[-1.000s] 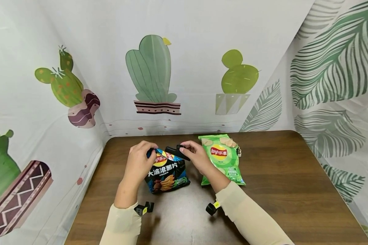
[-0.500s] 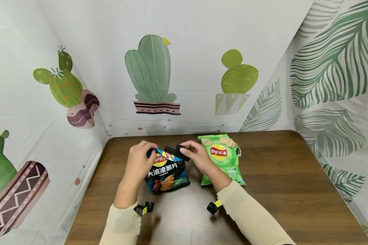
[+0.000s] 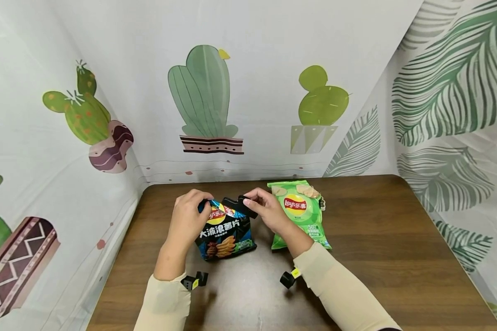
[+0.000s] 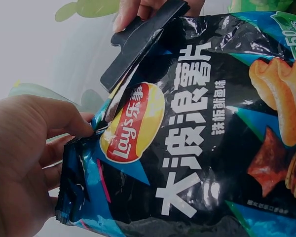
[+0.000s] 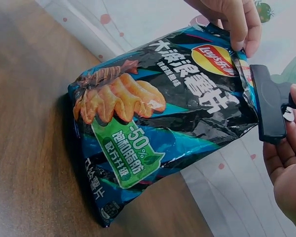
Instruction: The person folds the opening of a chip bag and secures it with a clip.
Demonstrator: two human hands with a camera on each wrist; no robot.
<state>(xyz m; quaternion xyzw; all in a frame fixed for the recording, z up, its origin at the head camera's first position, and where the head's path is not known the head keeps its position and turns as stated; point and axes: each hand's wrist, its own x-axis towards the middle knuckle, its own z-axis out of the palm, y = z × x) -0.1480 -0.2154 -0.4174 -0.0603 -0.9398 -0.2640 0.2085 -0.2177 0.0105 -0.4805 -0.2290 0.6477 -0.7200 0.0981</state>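
Note:
A black and blue bag of potato chips (image 3: 224, 235) stands on the table with its top folded over. My left hand (image 3: 189, 215) pinches the left end of that fold between thumb and fingers, as the left wrist view shows the hand (image 4: 17, 158) beside the yellow and red logo. In my right hand (image 3: 269, 214) is a black bag clip (image 5: 268, 101), held by its handle between thumb and fingers. The clip lies along the right part of the folded edge. Whether its jaws grip the fold cannot be told.
A green bag of chips (image 3: 296, 209) lies just right of my right hand, with the forearm across its lower left part. The brown wooden table (image 3: 381, 257) ends at a white printed cloth (image 3: 265, 92) behind and at the sides.
Over the last second the right hand has turned the clip slightly against the fold, its upper edge rising a little. The left hand and the bag have hardly moved.

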